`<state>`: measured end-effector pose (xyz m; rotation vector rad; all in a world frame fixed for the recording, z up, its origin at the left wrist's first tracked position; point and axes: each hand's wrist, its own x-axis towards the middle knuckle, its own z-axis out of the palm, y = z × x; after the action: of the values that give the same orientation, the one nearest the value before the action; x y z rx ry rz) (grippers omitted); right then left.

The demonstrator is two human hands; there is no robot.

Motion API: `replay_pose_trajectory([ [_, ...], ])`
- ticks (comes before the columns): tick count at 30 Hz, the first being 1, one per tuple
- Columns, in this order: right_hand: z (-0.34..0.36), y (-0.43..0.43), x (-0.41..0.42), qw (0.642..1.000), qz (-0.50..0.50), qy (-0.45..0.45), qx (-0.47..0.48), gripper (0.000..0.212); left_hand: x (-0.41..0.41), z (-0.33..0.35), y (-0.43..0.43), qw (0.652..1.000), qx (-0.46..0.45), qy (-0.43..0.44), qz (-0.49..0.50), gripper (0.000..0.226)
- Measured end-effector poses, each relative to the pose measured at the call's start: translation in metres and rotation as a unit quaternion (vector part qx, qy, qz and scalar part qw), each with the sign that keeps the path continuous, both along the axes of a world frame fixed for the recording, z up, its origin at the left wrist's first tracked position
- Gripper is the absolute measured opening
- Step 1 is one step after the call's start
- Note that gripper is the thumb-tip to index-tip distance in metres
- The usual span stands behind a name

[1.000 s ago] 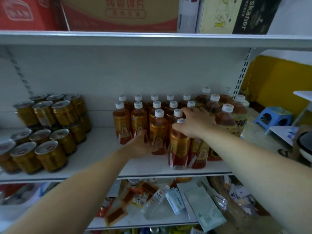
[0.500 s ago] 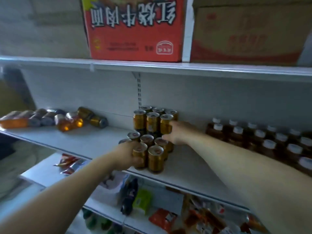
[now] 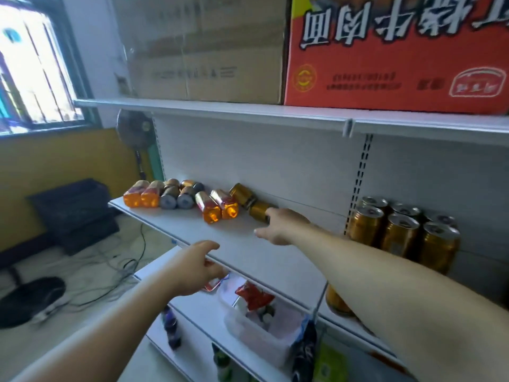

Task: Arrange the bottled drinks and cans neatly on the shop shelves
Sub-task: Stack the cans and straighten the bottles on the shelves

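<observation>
On the smooth white metal shelf [image 3: 248, 244], plastic bottles [image 3: 212, 213] of amber drink and round cans lie on their sides along the back edge, towards the left corner; our right hand [image 3: 278, 226] reaches the nearest lying gold can [image 3: 260, 209], thumb spread, and we cannot tell whether the fingers clasp it; our left hand [image 3: 197, 267] hangs loosely curved, grasping nothing, at the front edge; shiny upright cans [image 3: 399, 235] stand beyond the slotted post.
</observation>
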<state>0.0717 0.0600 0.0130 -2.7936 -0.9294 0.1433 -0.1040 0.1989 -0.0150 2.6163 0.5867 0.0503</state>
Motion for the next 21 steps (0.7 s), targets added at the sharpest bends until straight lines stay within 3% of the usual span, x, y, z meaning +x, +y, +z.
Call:
replay_pose_trajectory([
  [7,-0.036,0.083,0.076,0.999,-0.015,0.015,0.031,0.064,0.062,-0.029,0.068,1.0,0.003,0.021,0.019,0.064],
  [12,-0.048,0.139,0.145,0.996,-0.046,0.036,0.071,0.069,0.132,-0.033,0.126,0.996,-0.051,0.049,0.05,0.064],
  [18,-0.07,0.196,0.191,0.996,-0.03,0.03,0.075,0.083,0.201,-0.038,0.188,0.992,-0.088,-0.012,0.087,0.061],
  [21,-0.086,0.214,0.201,0.997,-0.056,0.008,0.049,0.091,0.235,-0.056,0.214,0.972,-0.173,-0.034,0.154,0.076],
])
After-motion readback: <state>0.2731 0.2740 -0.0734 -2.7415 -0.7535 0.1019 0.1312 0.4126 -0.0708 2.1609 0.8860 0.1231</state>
